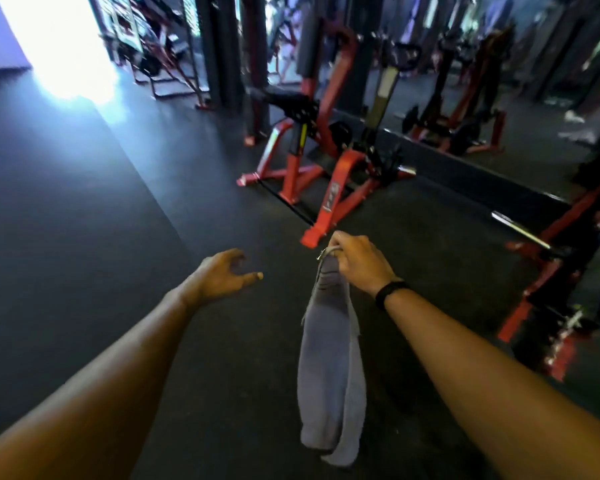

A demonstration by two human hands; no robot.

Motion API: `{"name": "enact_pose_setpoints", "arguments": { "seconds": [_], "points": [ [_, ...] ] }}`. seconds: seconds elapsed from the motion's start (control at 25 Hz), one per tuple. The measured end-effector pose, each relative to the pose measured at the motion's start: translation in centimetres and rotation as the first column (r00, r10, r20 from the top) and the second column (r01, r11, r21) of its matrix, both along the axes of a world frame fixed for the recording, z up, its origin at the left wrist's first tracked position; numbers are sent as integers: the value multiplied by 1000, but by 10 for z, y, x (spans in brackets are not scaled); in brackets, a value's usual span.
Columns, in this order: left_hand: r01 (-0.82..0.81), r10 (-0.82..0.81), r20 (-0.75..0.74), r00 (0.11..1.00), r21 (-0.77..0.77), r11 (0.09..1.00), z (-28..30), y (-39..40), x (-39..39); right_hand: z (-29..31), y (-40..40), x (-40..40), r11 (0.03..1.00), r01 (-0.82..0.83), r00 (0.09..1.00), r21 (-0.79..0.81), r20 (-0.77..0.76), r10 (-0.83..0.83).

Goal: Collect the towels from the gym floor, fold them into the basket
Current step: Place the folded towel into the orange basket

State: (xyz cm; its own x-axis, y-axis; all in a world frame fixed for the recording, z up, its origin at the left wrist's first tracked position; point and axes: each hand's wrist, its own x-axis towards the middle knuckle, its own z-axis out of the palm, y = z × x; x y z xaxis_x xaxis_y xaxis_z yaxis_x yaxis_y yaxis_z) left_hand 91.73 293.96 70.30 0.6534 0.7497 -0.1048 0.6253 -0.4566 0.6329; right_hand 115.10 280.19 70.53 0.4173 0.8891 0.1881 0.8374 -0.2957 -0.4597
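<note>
A grey towel (329,368) hangs straight down in the middle of the view, doubled over itself. My right hand (355,263) grips its top edge, fingers curled round the bunched cloth; a black band sits on that wrist. My left hand (224,275) hovers to the left of the towel, apart from it, fingers loosely spread and holding nothing. No basket shows in this view.
Dark rubber floor (84,254) stretches to the left and below. A red-framed gym machine (326,168) stands just ahead of my hands. Another red frame (548,289) is at the right. A mirror wall (499,81) runs behind, and pale cloths (575,133) show far right.
</note>
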Motion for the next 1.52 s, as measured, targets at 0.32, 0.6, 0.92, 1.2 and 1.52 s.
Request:
{"name": "enact_pose_setpoints", "arguments": {
  "seconds": [0.32,0.6,0.92,1.2,1.52],
  "points": [
    [-243,216,217,952,108,964,153,-12,-185,175,46,-142,939,-264,954,222,204,220],
    [-501,444,255,859,239,832,227,-91,-416,254,49,-337,806,-494,862,326,303,406],
    [-790,763,219,608,263,554,237,-260,-689,260,28,-606,615,-757,654,222,257,712],
    [-926,943,163,291,298,234,243,-422,-854,282,-31,-835,266,-959,284,100,345,895],
    [-937,985,172,-12,341,-71,259,-556,-973,308,-111,-1054,-160,-983,-122,90,331,936]
  ]
}}
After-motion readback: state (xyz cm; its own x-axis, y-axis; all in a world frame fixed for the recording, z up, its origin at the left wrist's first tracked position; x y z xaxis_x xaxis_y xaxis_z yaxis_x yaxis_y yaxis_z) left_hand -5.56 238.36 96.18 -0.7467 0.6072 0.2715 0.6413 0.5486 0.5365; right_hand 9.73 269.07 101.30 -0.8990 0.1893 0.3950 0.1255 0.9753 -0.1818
